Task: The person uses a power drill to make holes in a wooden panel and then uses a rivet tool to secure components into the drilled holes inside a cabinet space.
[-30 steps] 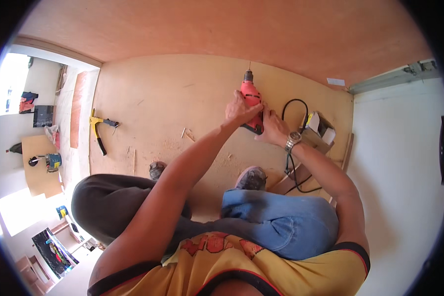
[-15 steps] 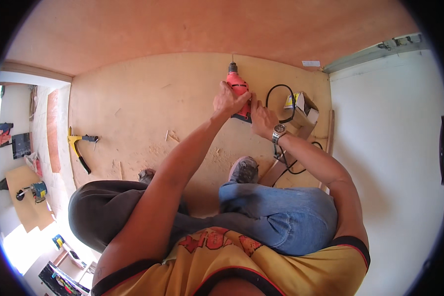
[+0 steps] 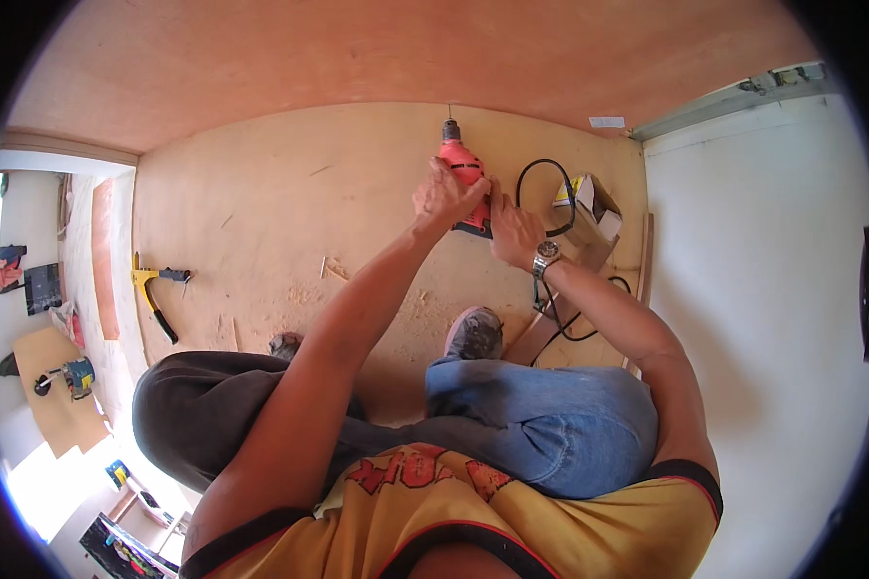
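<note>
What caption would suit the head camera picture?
Left hand and right hand on a red drill, its bit pointed at the reddish-brown panel.

Ahead of the drill (image 3: 463, 159) stands a panel (image 3: 406, 58); right of the drill, a box (image 3: 605, 224) sits on the board (image 3: 261, 183) (a cord loop (image 3: 546, 160) partly between them). Shavings (image 3: 410, 314) lie behind, a tool (image 3: 145, 280) far left.

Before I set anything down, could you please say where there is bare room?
The pale wooden surface looks open between the yellow-and-black hand tool and the red power drill. Right of the drill, looped black cable and an open cardboard box crowd it.
</note>
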The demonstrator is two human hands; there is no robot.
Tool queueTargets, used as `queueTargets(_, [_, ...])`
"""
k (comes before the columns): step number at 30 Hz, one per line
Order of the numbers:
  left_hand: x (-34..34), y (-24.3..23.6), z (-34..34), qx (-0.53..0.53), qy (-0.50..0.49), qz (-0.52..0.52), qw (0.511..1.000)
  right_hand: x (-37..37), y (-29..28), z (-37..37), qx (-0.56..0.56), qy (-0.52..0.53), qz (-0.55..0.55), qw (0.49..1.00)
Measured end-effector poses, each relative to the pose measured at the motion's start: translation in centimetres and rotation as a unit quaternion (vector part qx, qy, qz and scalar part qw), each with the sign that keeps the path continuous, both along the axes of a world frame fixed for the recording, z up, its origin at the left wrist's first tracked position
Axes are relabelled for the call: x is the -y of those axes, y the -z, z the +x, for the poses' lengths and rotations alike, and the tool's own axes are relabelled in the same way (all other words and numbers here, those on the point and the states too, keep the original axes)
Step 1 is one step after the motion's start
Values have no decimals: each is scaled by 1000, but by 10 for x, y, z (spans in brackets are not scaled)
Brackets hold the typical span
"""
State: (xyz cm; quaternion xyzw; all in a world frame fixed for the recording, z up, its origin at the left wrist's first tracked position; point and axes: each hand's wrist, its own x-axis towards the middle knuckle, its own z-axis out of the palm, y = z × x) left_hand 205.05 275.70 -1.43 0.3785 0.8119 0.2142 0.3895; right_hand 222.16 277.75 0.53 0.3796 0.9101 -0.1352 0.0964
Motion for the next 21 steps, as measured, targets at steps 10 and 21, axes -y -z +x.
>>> queueTargets(10, [5, 2, 0, -7, -37, 11, 999, -1, 1, -3, 9, -17, -7, 1000])
queueTargets(21, [2, -3, -9, -21, -7, 7, 1000, 4, 2, -8, -19, 2, -15, 1000])
